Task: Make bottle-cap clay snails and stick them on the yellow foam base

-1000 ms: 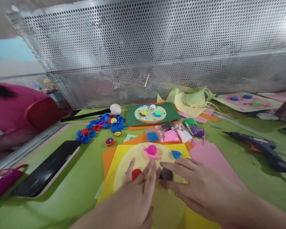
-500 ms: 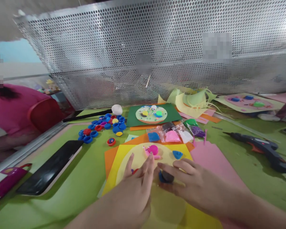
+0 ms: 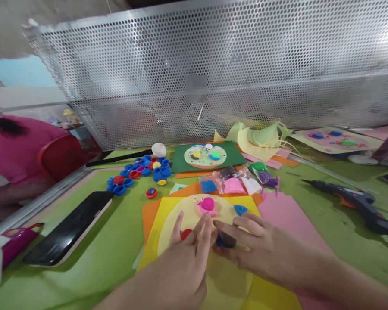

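A pale yellow paper disc (image 3: 173,209) lies on a yellow sheet (image 3: 155,228). My left hand (image 3: 189,258) rests low over it, fingers stretched out and thumb mostly hidden. Beside it, my right hand (image 3: 261,243) has its fingers curled around a dark rounded piece (image 3: 226,240) with blue showing at its lower edge. The fingertips of both hands almost meet there. Above them sits a pink clay snail (image 3: 208,205), and to its right a blue clay piece (image 3: 240,209). A red piece (image 3: 186,234) is partly covered by my left fingers.
Bags of coloured clay (image 3: 234,185) and a green card with a decorated disc (image 3: 177,157) stand beyond. Bottle caps (image 3: 145,171) and a phone (image 3: 71,228) lie left; a glue gun (image 3: 355,198) right. A perforated metal panel (image 3: 142,86) closes the back. A person in pink (image 3: 19,146) sits left.
Both hands stay almost in place, with slight finger movement around the dark piece. More of the red piece shows beside my left fingers. The view has shifted very slightly.
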A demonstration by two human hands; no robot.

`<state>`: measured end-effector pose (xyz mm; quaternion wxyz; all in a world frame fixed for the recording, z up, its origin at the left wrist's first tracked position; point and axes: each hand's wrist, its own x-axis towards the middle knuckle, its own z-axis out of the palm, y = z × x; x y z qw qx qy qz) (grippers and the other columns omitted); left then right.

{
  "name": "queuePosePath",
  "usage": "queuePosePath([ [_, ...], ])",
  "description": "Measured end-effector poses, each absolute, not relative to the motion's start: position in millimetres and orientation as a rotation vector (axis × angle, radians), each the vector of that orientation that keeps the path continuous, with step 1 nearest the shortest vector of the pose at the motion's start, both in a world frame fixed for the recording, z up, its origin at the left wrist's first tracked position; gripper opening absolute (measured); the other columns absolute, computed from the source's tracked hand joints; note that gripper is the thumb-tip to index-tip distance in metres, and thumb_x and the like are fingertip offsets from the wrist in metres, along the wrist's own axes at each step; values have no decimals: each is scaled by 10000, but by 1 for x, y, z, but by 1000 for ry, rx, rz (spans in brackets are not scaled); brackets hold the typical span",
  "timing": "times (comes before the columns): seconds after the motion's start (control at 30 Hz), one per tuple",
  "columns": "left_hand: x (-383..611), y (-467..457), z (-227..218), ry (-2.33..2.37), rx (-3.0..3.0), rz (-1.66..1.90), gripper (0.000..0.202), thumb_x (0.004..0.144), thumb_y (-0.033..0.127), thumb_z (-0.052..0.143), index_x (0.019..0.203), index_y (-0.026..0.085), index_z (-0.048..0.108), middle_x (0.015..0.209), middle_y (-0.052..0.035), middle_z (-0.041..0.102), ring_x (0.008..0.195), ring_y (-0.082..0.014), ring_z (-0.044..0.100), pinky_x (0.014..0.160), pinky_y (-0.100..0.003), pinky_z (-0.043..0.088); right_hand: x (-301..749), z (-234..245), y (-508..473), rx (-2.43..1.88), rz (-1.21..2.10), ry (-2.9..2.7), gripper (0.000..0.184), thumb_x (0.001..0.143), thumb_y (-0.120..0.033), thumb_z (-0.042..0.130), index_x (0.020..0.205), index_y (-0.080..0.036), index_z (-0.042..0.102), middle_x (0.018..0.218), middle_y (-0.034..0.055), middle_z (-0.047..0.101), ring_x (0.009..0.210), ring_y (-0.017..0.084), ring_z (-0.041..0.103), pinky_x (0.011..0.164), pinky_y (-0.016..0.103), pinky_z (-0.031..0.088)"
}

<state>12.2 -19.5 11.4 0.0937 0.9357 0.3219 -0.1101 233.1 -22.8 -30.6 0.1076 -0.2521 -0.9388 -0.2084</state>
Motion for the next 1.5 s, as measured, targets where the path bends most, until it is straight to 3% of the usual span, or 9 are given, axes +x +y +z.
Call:
queuePosePath([
  [0.2,8,-15,12,1101,2805,-196,847,761,41,291,1308,106,-353,1448,-196,193,1354,-221,173,1041,-613,76,232,-30,-26,-753,-585,-2737,299,903,-421,439,1146,-291,554,1356,63,401,1118,221,424,863,375,409],
  [0.5,5,-10,6,1167,2810,-187,784,734,41,279,1381,41,-164,1443,-200,202,1356,-242,143,1027,-633,80,232,-20,-26,-760,-520,-2737,367,884,-446,455,1204,-276,516,1359,45,409,1093,222,444,869,375,425],
  [0.73,3,-4,7,1235,2844,-178,663,791,39,223,1391,-12,-56,1437,-211,201,1366,-251,88,1017,-659,20,259,-39,6,-1114,-525,-2639,416,764,-19,497,1166,-110,548,1203,126,553,1089,280,494,864,455,454],
  [0.83,0,-1,3,1130,2923,-165,662,790,15,217,1393,-5,-53,1443,-224,173,1365,-274,75,1003,-674,29,265,-45,12,-1092,-444,-2662,397,747,24,473,1084,-147,594,1082,58,625,997,203,563,850,365,485],
  [1.0,-3,4,0,1222,2870,-43,696,804,39,237,1382,27,-149,1451,-209,198,1370,-242,80,1022,-643,46,260,-42,5,-1163,-317,-2526,492,735,47,366,1137,-162,557,979,78,618,843,174,606,721,319,528],
  [1.13,3,2,5,1243,2804,138,601,872,114,249,1413,101,-13,1425,-156,328,1366,-231,142,1032,-630,37,255,-36,1,-1168,-154,-2351,315,878,-114,339,983,-203,622,905,49,632,813,156,621,699,272,537],
  [1.23,9,-3,10,1176,2802,293,506,918,237,313,1397,172,163,1385,-109,415,1342,-221,238,1058,-584,24,252,-26,-4,-1172,-25,-2209,318,930,-266,347,861,-193,649,762,35,637,672,137,627,591,233,536],
  [1.37,16,-10,7,1037,2832,450,467,898,417,406,1309,201,353,1291,-83,530,1244,-222,414,1053,-486,188,241,-11,-16,-1198,125,-2061,314,911,-321,427,751,-186,661,540,-11,578,462,104,554,442,191,483],
  [1.5,25,-17,-6,981,2830,884,603,745,611,527,1116,137,514,941,-79,693,892,-242,625,895,-448,356,216,-6,-32,-1148,264,-2018,275,901,-311,447,774,-194,662,606,-11,628,502,91,578,459,157,482],
])
